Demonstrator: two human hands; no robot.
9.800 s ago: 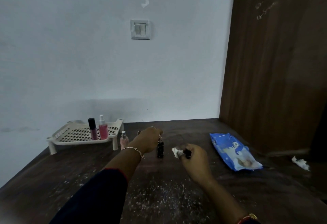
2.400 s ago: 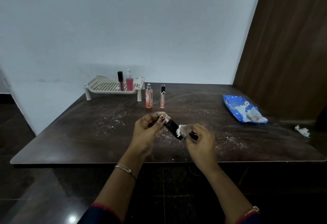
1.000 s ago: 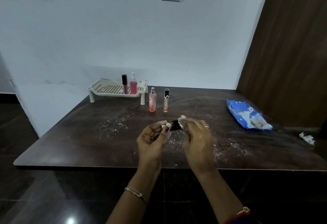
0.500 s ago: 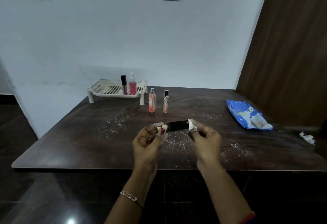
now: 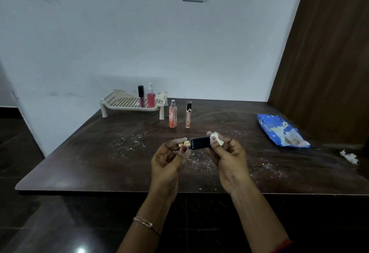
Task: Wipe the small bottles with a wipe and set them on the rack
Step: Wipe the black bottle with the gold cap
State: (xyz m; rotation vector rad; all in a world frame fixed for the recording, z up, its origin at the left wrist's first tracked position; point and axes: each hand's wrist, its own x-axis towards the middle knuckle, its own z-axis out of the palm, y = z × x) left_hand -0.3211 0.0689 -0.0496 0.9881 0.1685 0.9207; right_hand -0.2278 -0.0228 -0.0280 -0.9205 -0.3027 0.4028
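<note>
Holding a small black bottle [image 5: 200, 143] sideways above the dark table [image 5: 103, 159], the person pinches its gold cap end with the left hand [image 5: 166, 158], fingers closed on it. The right hand [image 5: 229, 158] grips the other end, a white wipe [image 5: 217, 139] bunched under its fingertips against the bottle. Further back, an orange spray bottle [image 5: 173, 114] and a slim black-capped tube [image 5: 188, 114] stand upright just beside the cream rack [image 5: 119, 103], which carries a dark tube [image 5: 141, 96] and a pink spray bottle [image 5: 151, 96]. A blue wipes pack [image 5: 279, 130] lies to the right
</note>
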